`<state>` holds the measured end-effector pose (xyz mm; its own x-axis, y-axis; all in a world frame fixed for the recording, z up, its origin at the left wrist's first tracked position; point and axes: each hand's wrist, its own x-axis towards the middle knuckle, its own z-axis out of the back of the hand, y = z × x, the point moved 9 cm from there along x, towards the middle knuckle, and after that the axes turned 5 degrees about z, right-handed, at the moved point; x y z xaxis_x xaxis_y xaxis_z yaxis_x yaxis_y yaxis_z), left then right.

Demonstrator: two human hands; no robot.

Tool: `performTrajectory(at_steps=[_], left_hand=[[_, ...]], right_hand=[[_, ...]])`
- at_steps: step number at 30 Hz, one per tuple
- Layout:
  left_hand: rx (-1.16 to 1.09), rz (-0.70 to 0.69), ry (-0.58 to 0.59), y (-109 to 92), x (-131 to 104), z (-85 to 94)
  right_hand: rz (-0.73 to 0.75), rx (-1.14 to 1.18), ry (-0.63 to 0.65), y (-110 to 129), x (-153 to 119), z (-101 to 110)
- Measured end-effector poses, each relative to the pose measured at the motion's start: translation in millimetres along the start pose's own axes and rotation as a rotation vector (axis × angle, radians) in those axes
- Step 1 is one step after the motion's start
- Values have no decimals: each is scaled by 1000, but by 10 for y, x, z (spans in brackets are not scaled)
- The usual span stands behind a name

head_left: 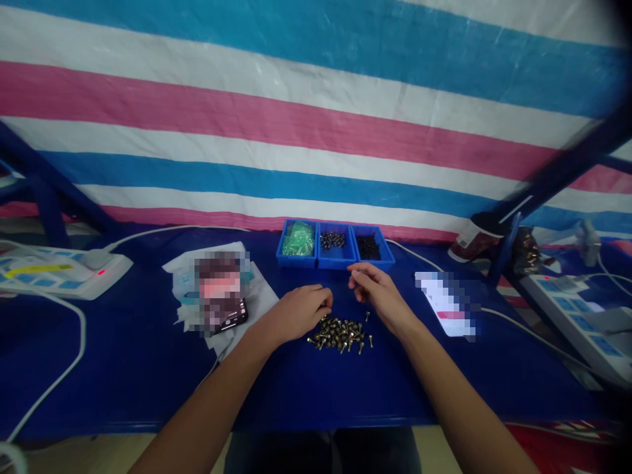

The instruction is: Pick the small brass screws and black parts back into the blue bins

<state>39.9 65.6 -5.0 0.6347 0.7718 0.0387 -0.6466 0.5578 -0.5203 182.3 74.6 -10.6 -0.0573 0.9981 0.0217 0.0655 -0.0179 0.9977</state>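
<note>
A loose pile of small metal screws [342, 334] lies on the blue table between my forearms. My left hand [305, 309] is at the pile's upper left edge, its fingers curled together; whatever they hold, if anything, is too small to make out. Above and right of the pile, my right hand [374, 289] hovers with fingers bent, near the front of the bins; its fingertips are too unclear to show if something is between them. Behind are three blue bins: one with green bagged pieces [299, 239], one with metal screws [332, 241], one with black screws [368, 247].
A phone [232, 317] rests on white paper and packaging [261, 296] at left. Another phone [447, 306] lies at right. Power strips [106, 273] [582, 322] with white cables flank both sides. A cup [471, 238] stands by the rear right post.
</note>
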Motion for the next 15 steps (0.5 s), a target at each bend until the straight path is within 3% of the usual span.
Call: performTrajectory(at_steps=[5,10,15], left_hand=[[-84,0,-141,-70,29,167],[-242,67,-324,-137,10,409],[-318,44,-359,-213,-13,471]], right_hand=[[-7,-88,67,-32,1,-48],[-24,-205,278,-51,-57,-259],[-56,-101,322,-62,-95,-344]])
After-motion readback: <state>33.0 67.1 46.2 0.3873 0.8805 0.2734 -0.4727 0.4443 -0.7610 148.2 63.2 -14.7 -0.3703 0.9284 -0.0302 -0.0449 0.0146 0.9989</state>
